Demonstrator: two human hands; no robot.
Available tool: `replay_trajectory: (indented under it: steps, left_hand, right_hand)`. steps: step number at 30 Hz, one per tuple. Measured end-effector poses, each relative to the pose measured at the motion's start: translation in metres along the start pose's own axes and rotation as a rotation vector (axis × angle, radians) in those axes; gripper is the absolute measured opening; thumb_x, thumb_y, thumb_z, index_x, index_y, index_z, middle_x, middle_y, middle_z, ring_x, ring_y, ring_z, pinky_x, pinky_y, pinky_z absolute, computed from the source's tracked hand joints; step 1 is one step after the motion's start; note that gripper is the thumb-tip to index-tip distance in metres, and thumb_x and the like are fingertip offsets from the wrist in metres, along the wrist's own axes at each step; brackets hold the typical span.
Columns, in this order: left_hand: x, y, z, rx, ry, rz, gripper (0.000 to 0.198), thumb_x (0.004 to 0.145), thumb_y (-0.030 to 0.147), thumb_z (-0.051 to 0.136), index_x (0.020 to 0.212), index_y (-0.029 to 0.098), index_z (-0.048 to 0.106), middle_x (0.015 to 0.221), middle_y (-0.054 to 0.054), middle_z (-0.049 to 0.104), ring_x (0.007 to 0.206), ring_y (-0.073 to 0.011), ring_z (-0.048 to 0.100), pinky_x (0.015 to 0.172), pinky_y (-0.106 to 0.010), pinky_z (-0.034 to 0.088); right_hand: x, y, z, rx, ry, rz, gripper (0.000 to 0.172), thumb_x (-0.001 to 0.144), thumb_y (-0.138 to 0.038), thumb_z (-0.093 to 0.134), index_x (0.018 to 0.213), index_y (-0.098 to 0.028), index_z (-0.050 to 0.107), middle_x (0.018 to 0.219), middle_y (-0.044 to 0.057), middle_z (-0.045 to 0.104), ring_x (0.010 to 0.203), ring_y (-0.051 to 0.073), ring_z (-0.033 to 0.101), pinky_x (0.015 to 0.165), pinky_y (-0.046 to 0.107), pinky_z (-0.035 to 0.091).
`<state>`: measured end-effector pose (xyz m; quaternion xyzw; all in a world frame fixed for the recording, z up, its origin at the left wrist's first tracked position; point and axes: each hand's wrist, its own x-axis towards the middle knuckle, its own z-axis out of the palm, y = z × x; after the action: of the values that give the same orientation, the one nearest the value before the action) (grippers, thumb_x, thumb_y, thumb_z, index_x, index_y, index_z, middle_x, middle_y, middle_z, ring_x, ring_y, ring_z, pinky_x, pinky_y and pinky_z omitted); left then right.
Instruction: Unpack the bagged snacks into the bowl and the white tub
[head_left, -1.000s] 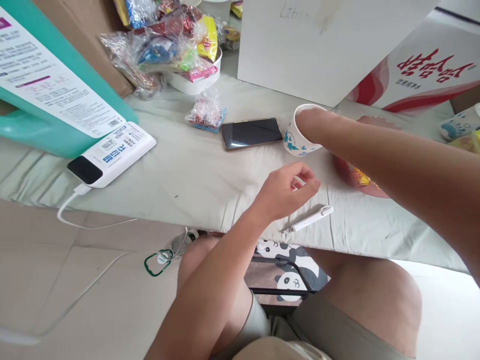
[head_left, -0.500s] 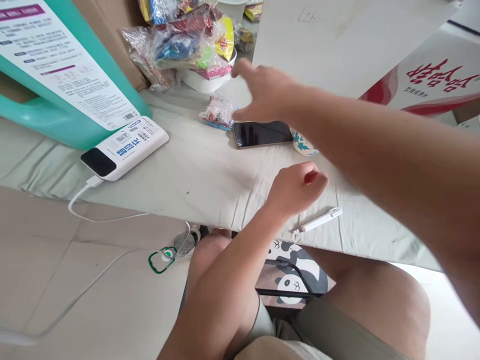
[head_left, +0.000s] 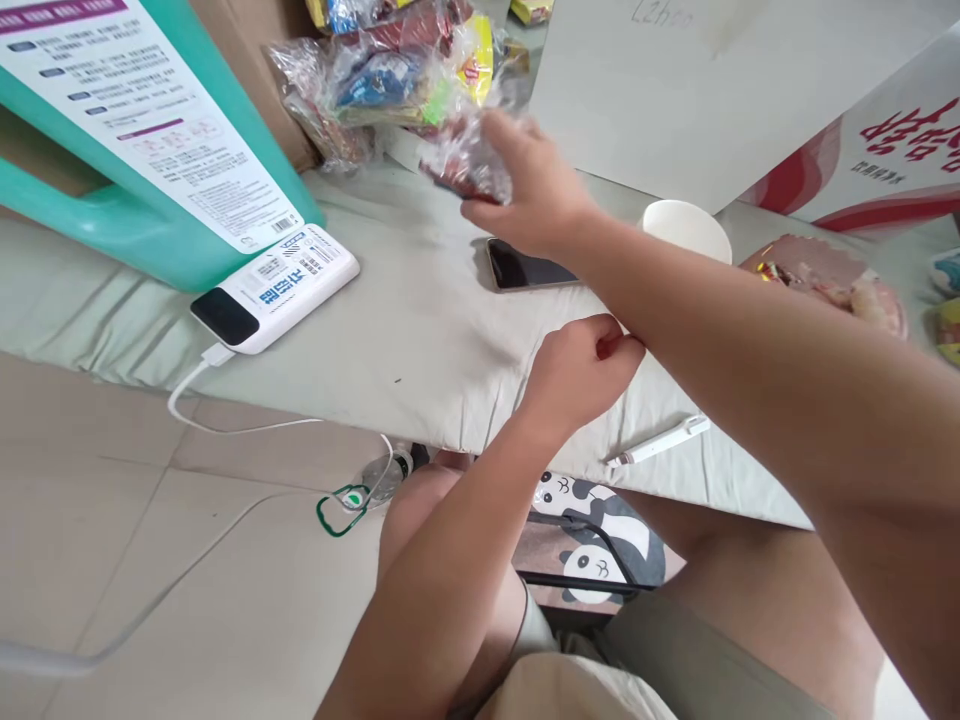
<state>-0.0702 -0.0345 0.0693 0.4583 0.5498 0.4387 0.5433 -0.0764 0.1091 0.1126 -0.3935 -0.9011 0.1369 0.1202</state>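
My right hand (head_left: 529, 190) is closed on a small crinkled clear plastic packet (head_left: 469, 165) with something dark red in it. The packet is lifted off the cloth, in front of a heap of wrapped snacks (head_left: 397, 80). Below that hand lies a dark phone (head_left: 521, 268), its right end covered by my forearm. Near the front edge my left hand (head_left: 577, 370) is curled into a loose fist, and nothing shows held in it. A white pen-like stick (head_left: 660, 442) lies on the cloth to the right of this fist.
On the left, a white power bank (head_left: 277, 290) with a cable stands by a large green jug (head_left: 225, 120). Beyond my right forearm are a white cup (head_left: 686, 228) and a pinkish plate (head_left: 810, 255) with scraps. White boxes (head_left: 637, 100) stand behind.
My right hand has closed on the plastic packet and raised it from the cloth toward the snack heap. The left fist keeps its shape. The view has shifted slightly, showing the cup and plate.
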Motion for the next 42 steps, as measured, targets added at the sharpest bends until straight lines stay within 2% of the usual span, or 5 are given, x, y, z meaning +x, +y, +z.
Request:
replay_trajectory:
  steps: [9,13,18,25,42]
  left_hand:
    - [0.005,-0.005,0.004,-0.309,-0.109,-0.172,0.019,0.099,0.043,0.052,0.104,0.025,0.057,0.109,-0.005,0.069,0.084,-0.0190,0.071,0.067,-0.031,0.054]
    - [0.005,-0.011,0.027,-0.262,-0.441,0.056,0.078,0.082,0.031,0.080,0.149,0.034,0.040,0.119,-0.003,0.070,0.104,-0.0231,0.072,0.089,-0.035,0.060]
    - [0.009,-0.023,0.061,-0.078,-0.521,0.207,0.072,0.081,0.017,0.071,0.148,0.030,0.046,0.133,-0.006,0.066,0.109,-0.0223,0.070,0.099,-0.037,0.058]
    - [0.013,-0.027,0.073,0.097,-0.565,0.254,0.068,0.073,0.024,0.078,0.136,0.028,0.054,0.141,-0.009,0.060,0.113,-0.0238,0.067,0.095,-0.033,0.057]
    - [0.039,-0.052,0.047,0.197,0.041,0.346,0.018,0.083,0.037,0.079,0.096,0.024,0.080,0.101,-0.004,0.071,0.080,-0.0157,0.064,0.073,-0.028,0.053]
  right_hand:
    - [-0.227,0.071,-0.018,0.112,0.434,-0.031,0.083,0.085,-0.032,0.078,0.155,-0.044,0.036,0.147,0.011,0.053,0.137,0.041,0.058,0.113,0.062,0.050]
    - [-0.287,0.093,0.006,0.239,0.412,-0.025,0.110,0.084,-0.034,0.080,0.166,-0.046,0.008,0.151,0.014,0.047,0.132,0.038,0.062,0.104,0.064,0.057]
    - [-0.308,0.112,0.016,0.542,0.404,0.023,0.103,0.091,-0.044,0.074,0.167,-0.040,0.005,0.152,0.016,0.052,0.141,0.033,0.058,0.111,0.056,0.057]
    - [-0.311,0.127,0.018,0.359,0.535,0.094,0.025,0.097,-0.039,0.066,0.119,-0.030,0.070,0.130,0.012,0.065,0.124,0.030,0.065,0.106,0.054,0.055]
    - [-0.317,0.138,0.014,0.125,0.141,0.098,0.013,0.098,-0.035,0.063,0.099,-0.024,0.071,0.113,0.009,0.076,0.113,0.030,0.065,0.093,0.046,0.046]
